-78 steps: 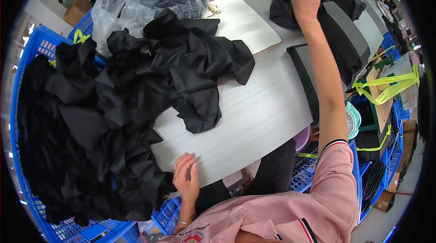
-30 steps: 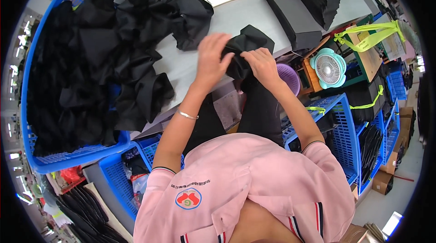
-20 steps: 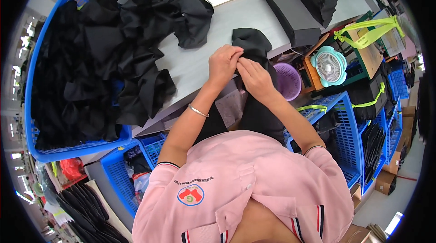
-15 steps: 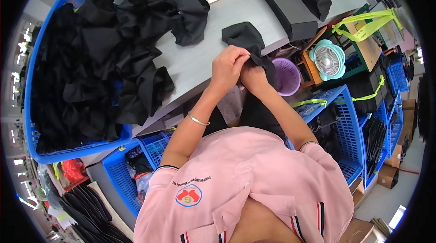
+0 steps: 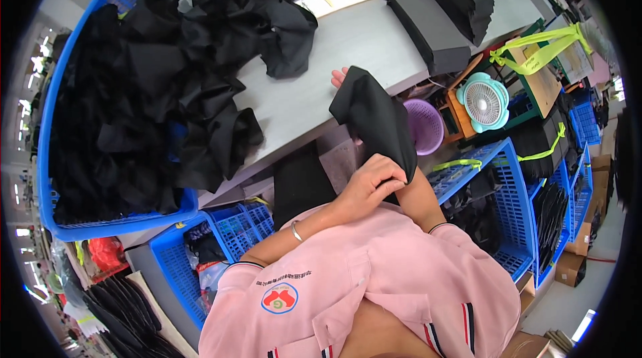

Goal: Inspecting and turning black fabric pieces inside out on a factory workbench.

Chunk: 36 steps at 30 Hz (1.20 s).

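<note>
1 big blue crate [image 5: 50, 157] at the left holds a heap of black fabric pieces [image 5: 154, 90], too tangled to count, spilling onto the grey table [image 5: 321, 84]. The left hand [image 5: 371, 184] is clenched on the lower end of 1 black sleeve-like cloth [image 5: 374, 117], drawn over the right forearm. Its long axis runs from the elbow up toward the table, where only the right hand's [image 5: 339, 77] fingertips stick out, uncurled. Further right: 1 purple basket [image 5: 424, 127], 1 teal fan [image 5: 486, 102].

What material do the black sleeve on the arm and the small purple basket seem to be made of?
The black sleeve looks like thin matte fabric: it drapes and creases over the forearm. The purple basket looks like moulded plastic, with a rigid perforated wall and slight sheen.
</note>
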Each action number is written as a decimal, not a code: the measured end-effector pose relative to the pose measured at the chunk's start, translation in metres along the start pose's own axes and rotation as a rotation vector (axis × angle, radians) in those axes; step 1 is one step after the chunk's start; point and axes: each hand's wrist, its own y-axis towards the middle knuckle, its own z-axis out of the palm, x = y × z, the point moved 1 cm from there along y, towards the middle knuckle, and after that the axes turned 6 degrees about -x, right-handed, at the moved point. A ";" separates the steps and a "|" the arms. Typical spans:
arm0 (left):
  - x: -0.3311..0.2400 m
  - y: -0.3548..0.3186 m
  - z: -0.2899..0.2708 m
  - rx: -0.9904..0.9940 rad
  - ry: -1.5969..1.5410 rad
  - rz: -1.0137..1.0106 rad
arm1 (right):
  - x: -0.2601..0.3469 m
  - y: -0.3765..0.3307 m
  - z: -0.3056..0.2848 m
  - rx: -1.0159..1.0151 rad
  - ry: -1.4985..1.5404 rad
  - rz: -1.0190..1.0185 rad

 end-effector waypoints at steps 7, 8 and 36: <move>0.025 0.018 -0.022 -0.401 -0.315 -0.302 | -0.048 0.027 -0.009 0.000 0.037 0.018; 0.026 0.031 -0.034 -0.496 -0.086 -0.241 | -0.053 0.032 -0.017 0.025 -0.047 -0.061; 0.017 0.026 -0.091 -0.554 -0.166 -0.342 | -0.009 -0.025 -0.007 -0.058 -0.739 -0.280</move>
